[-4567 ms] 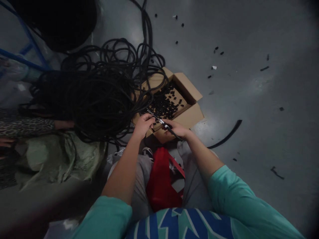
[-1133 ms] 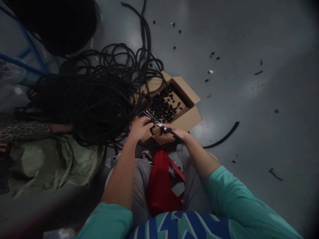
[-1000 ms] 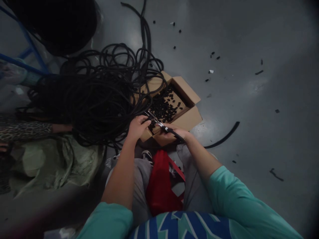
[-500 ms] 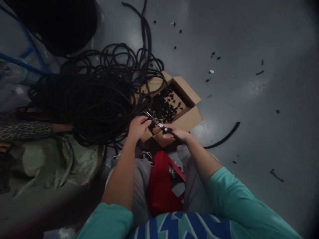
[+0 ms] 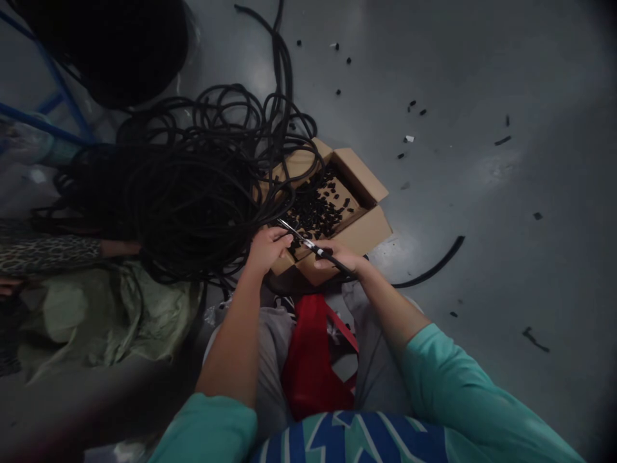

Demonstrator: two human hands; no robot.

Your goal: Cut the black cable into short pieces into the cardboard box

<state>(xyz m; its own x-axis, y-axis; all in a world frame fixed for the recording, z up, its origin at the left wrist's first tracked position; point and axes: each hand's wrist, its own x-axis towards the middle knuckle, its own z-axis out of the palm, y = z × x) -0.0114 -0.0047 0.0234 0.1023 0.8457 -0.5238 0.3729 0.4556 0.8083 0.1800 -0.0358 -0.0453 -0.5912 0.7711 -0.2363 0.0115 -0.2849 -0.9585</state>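
My right hand is closed around the dark handles of a pair of scissors. Their shiny blades point up and left, over the near-left edge of an open cardboard box. Close beside the blades, my left hand is closed, thumb and fingers pinched on a black tube that they mostly hide. Many short black cut pieces lie inside the box. Against its left side rests a large tangle of black tubing, some loops hanging over the box's rim.
Another person's patterned sleeve and arm reach toward the tangle from the left, above a greenish sheet. A red stool stands between my legs. Blue metal bars are at upper left. Scattered black bits lie on the grey floor.
The scissors' blades look more closed and their tips have shifted slightly left and down. Both hands stay nearly where they were.
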